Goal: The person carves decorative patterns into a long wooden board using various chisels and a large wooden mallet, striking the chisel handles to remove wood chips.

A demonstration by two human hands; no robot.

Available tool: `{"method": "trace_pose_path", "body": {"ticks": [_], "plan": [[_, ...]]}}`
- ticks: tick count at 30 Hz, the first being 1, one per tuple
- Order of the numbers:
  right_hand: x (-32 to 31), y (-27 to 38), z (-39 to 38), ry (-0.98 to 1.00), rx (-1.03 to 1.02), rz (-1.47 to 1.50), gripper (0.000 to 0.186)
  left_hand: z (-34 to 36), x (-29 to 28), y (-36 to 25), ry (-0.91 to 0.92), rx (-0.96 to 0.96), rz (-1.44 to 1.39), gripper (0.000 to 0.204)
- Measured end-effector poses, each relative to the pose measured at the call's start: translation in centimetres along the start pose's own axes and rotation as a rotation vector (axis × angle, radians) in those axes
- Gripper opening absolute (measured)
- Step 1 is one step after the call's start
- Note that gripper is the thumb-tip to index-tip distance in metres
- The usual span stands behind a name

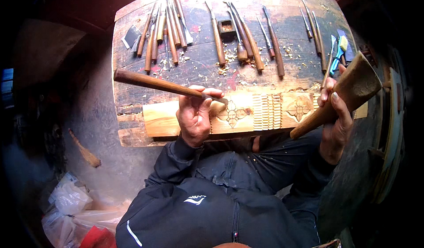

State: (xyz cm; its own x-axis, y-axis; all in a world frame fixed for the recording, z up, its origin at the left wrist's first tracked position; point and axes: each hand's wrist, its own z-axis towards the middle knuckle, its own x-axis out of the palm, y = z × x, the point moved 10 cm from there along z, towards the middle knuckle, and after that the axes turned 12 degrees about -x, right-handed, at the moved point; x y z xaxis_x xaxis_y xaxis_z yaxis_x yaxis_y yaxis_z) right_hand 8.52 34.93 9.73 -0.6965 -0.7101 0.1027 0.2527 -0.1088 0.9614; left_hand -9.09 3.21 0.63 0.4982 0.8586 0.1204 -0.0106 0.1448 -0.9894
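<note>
Over the board [163, 119], the left hand [194, 119] grasps the chisel [154, 83], likely light and stiff, best held near its blade; at its right end, the right hand [338, 126] grips the mallet [357, 87], probably heavier

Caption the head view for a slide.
Left fingers hold a wood-handled chisel over a carved board, right fingers a paddle-shaped mallet; more hand tools lie beyond.

The wooden board [163, 120] is honey-yellow, patterned with dark-outlined, four-petalled flowers [232, 112] and ribbed bands [267, 111]. The chisel handle [154, 82] is reddish-brown, the mallet [358, 82] dull brown; the workbench [194, 60] is blackish, red-stained; the brush [338, 59] is turquoise and cream.
</note>
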Motion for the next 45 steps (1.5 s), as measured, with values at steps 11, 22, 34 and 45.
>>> {"method": "trace_pose_path", "body": {"ticks": [11,22,34,45], "plan": [[-0.8,-1.2,-1.1,-0.007,0.052,-0.012,0.082,0.2,0.9,-0.6,0.073,0.038,0.066,0.034],[-0.4,-1.3,-1.2,-0.001,0.06,-0.015,0.082,0.3,1.5,-0.9,0.123,0.045,0.121,0.035],[0.3,-0.6,-1.1,0.039,0.033,-0.031,0.085,1.1,2.0,-1.4,0.175,0.119,0.266,0.033],[0.5,0.1,-1.1,0.078,-0.018,-0.077,0.08,2.0,5.7,-4.7,0.329,0.268,0.606,0.036]]}}
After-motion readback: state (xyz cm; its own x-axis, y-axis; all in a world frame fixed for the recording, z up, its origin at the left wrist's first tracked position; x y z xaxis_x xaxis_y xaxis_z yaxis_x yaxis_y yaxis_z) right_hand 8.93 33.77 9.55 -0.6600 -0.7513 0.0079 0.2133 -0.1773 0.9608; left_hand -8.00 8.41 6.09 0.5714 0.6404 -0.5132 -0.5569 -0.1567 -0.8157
